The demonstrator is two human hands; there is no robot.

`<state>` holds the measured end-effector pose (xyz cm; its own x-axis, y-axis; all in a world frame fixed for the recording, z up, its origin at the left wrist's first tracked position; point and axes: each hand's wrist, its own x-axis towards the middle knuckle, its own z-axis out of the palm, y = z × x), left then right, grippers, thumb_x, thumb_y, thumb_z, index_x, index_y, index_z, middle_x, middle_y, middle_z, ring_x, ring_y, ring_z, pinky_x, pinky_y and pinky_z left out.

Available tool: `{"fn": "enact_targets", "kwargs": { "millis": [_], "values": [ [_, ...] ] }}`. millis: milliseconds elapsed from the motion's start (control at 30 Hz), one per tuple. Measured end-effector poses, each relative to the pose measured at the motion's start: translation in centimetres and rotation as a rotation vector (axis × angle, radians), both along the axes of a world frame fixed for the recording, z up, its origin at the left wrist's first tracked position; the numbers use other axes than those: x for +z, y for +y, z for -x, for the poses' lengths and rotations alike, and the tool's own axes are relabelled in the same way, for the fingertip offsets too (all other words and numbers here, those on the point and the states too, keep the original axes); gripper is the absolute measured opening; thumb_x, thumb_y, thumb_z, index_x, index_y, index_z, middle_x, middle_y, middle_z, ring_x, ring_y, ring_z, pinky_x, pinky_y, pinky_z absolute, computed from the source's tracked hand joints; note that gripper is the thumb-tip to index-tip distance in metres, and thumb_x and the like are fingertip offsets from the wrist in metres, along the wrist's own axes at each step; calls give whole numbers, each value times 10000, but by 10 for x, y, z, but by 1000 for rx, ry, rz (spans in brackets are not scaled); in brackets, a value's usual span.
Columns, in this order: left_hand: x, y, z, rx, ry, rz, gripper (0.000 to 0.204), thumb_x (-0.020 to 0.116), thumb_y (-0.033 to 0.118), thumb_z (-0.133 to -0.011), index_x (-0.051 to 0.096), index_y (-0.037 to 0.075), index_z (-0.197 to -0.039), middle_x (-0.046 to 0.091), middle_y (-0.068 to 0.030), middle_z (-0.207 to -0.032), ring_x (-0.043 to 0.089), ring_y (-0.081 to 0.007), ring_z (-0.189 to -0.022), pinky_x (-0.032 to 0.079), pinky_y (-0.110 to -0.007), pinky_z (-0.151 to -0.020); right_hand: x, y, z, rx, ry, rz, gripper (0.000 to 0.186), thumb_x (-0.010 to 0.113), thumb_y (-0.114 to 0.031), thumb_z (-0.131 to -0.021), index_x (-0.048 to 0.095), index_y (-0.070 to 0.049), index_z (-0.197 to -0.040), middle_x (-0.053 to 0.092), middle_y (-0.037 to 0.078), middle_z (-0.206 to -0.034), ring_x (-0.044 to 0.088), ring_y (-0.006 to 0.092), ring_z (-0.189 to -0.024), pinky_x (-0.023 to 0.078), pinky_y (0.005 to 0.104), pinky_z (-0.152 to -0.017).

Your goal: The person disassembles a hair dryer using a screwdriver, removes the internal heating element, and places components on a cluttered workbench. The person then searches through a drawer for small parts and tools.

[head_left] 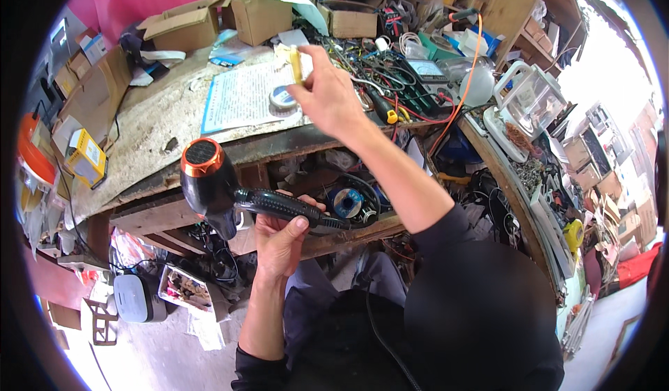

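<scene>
The person's left hand (280,238) is closed around the handle of a black hair dryer (211,192), thumb laid along the grip; the dryer is held up in front of the tabletop's (150,150) front edge, its orange-rimmed round grille facing upward and its body slanting down. The right hand (326,91) reaches over the tabletop, thumb and forefinger partly open and curved about a small yellow piece (298,69); whether they grip it, I cannot tell. Just below that thumb, a round tin (282,99) sits on a printed sheet (237,98). To the right lie tangled cables, a meter (426,70) and a black-and-yellow tool (385,107). Cardboard boxes (261,16) stand at the back, a yellow box (86,157) at the left. Beneath the tabletop, near the dryer's handle, is a spool (346,203).
</scene>
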<state>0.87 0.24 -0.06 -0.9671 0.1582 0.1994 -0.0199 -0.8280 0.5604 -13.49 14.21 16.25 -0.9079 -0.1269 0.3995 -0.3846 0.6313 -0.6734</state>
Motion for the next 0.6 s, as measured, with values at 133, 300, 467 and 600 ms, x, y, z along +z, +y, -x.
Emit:
{"fn": "enact_targets", "kwargs": {
  "millis": [133, 300, 467, 600],
  "values": [
    [5, 8, 5, -24, 29, 10, 517, 823, 1, -828, 558, 61, -1268, 684, -184, -1142, 685, -353, -1110, 537, -500, -1040, -27, 48, 76, -191, 161, -376, 480, 751, -253, -872, 594, -8, -1253, 720, 287, -1030, 695, 435, -1016, 539, 514, -896],
    [5, 7, 5, -10, 43, 14, 494, 814, 17, -842, 555, 58, -1261, 677, -180, -1146, 681, -352, -1107, 544, -491, -1028, -20, 65, 89, -279, 228, -576, 281, 686, -299, -926, 705, -35, -1023, 743, 210, -1005, 723, 402, -992, 575, 513, -856],
    [5, 6, 2, -6, 41, 28, 494, 831, 52, -837, 560, 60, -1249, 686, -175, -1133, 686, -342, -1102, 553, -460, -1006, 5, 120, 81, -418, 51, -705, 257, 683, -272, -898, 768, -50, -995, 750, 207, -1055, 725, 378, -1020, 578, 491, -873],
    [5, 5, 0, 1, 28, 30, 514, 846, 64, -826, 558, 62, -1252, 687, -173, -1133, 689, -336, -1100, 556, -449, -998, 19, 132, 36, -342, -91, -776, 312, 707, -333, -877, 770, -40, -963, 755, 205, -1012, 725, 382, -986, 576, 480, -870]
  ]
}}
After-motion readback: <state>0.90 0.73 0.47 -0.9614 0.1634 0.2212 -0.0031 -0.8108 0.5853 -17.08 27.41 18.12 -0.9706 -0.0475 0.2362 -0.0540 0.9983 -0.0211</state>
